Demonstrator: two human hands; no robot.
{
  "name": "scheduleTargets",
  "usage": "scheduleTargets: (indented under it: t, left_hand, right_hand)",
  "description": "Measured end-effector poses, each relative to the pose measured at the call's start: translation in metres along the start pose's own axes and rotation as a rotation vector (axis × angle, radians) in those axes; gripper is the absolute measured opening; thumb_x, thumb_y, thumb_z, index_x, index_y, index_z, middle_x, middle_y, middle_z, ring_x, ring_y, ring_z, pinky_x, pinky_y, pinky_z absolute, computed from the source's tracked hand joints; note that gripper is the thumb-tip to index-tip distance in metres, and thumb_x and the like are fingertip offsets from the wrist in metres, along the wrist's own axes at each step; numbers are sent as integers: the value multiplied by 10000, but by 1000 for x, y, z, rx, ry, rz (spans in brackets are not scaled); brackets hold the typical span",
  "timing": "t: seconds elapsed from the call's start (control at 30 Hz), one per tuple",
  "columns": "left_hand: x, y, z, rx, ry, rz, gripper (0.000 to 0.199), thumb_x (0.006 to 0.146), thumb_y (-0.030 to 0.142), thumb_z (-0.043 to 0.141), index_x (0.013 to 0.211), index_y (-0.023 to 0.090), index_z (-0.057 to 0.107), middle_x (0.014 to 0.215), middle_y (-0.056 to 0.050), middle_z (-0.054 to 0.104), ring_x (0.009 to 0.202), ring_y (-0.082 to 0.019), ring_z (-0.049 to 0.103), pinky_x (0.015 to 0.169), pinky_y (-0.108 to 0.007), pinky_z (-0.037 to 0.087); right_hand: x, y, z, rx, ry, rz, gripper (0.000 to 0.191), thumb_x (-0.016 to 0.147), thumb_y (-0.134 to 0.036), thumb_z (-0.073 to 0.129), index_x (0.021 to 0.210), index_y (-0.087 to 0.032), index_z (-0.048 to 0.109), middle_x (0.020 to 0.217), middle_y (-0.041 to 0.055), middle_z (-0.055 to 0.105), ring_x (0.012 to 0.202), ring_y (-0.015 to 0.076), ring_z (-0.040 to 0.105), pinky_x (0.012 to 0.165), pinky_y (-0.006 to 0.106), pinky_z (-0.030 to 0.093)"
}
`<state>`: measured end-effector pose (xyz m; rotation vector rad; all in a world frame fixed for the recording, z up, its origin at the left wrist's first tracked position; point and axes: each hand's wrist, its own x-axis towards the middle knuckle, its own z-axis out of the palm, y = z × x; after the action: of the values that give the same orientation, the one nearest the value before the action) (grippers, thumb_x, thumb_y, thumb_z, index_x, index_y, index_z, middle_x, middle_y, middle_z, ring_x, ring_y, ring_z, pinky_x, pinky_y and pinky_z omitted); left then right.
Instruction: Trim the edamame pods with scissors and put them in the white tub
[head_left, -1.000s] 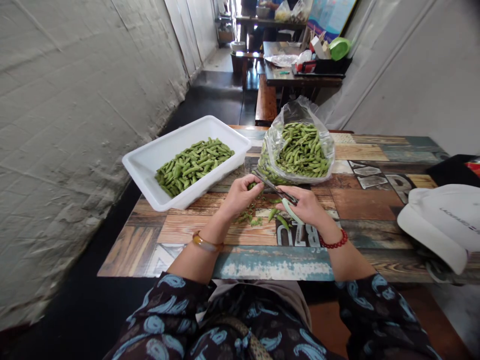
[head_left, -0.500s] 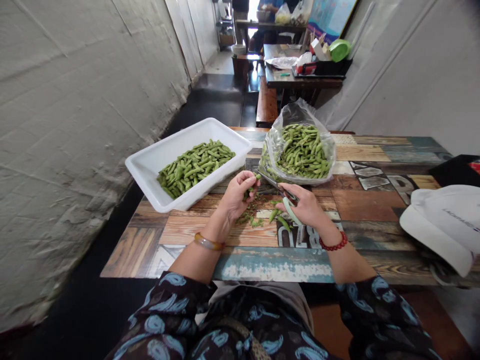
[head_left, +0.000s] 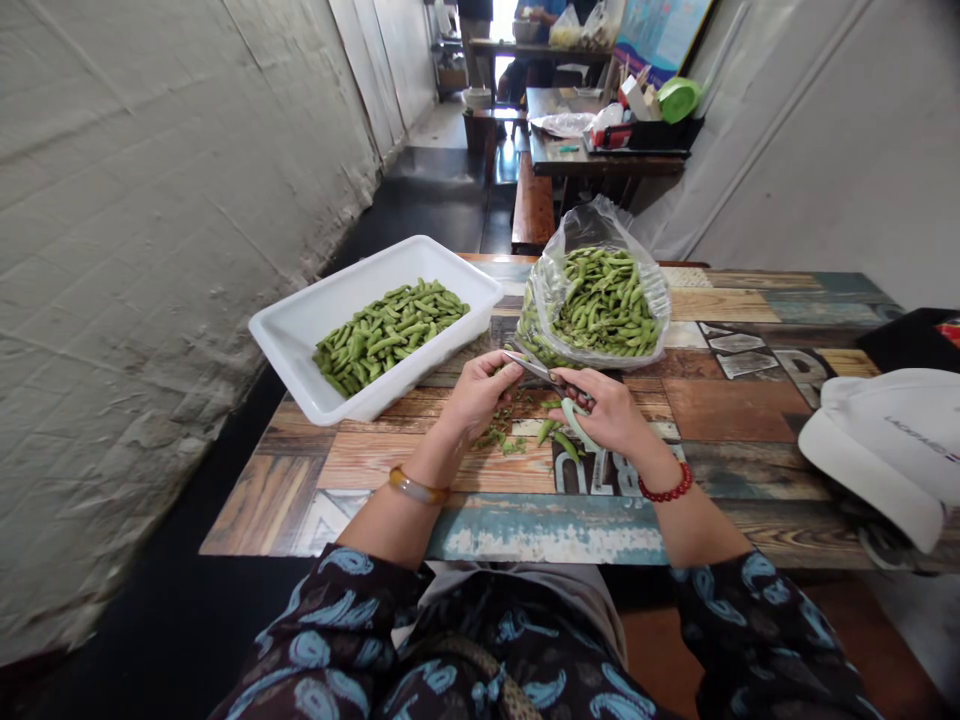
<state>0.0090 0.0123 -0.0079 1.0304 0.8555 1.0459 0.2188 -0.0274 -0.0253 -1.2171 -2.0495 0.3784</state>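
a: what does the right hand (head_left: 609, 408) do?
b: it is gripping the scissors (head_left: 576, 422) by their pale green handle, and the blades point to the fingertips of the left hand (head_left: 480, 398).
a: and the left hand?
b: its fingers are closed together, the thumb against them. i cannot tell what is inside, because the fingers hide it.
a: what is lying below the hands?
b: small green scraps (head_left: 513, 444) and, nearer to the right hand, a few loose pods (head_left: 568, 447). they are on the patterned table (head_left: 420, 455).
a: and farther from the hands?
b: the white tub (head_left: 319, 396) is beyond the left hand, toward the left, with a pile of green pods (head_left: 386, 340) in it. the clear plastic bag (head_left: 534, 300) is standing open just beyond the scissors, and it is also holding many pods.
a: what is at the right side?
b: a white cap (head_left: 874, 440), well apart from the bag.
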Motion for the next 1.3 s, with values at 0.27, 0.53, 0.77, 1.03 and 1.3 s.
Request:
scheduleTargets:
  t: [0.27, 0.53, 0.77, 1.03, 1.3]
  left_hand:
    - [0, -2, 0, 34, -9, 36, 326, 691, 400, 788, 876, 152, 686, 606, 46, 527, 466, -39, 355, 431, -188, 258]
    - [1, -2, -2, 87, -49, 83, 285, 727, 374, 758, 881, 147, 680, 595, 50, 509, 467, -38, 339, 442, -189, 257]
    - [0, -1, 0, 69, -64, 42, 183, 759, 315, 688, 772, 163, 588, 565, 59, 462, 463, -47, 346, 435, -180, 271]
    - [0, 2, 3, -63, -28, -79, 165, 696, 257, 655, 719, 165, 520, 583, 45, 491, 449, -45, 359, 403, -163, 232]
    - [-4, 3, 1, -310, -162, -186, 249, 708, 319, 706, 838, 167, 558, 696, 17, 553, 471, -39, 400, 379, -140, 210]
  right_hand:
    - [0, 0, -1, 6, 9, -21, 454, 820, -398, 715, 1219, -193, 647, 934, 75, 698, 810, 211, 656, 749, 329, 557]
    - [-1, 2, 0, -5, 6, -29, 443, 826, -404, 714, 1209, -188, 659, 946, 84, 713, 836, 225, 675, 784, 341, 562]
    - [-2, 5, 2, 2, -37, -24, 449, 835, -380, 709, 1241, -201, 638, 964, 82, 703, 774, 197, 650, 747, 330, 559]
    - [-2, 5, 6, 12, -28, -6, 429, 825, -362, 720, 1219, -203, 665, 1055, 95, 737, 898, 231, 705, 851, 362, 578]
    - [-1, 10, 10, 81, 83, 66, 432, 797, -375, 730, 1193, -206, 698, 1137, 87, 745, 1011, 259, 722, 934, 385, 575]
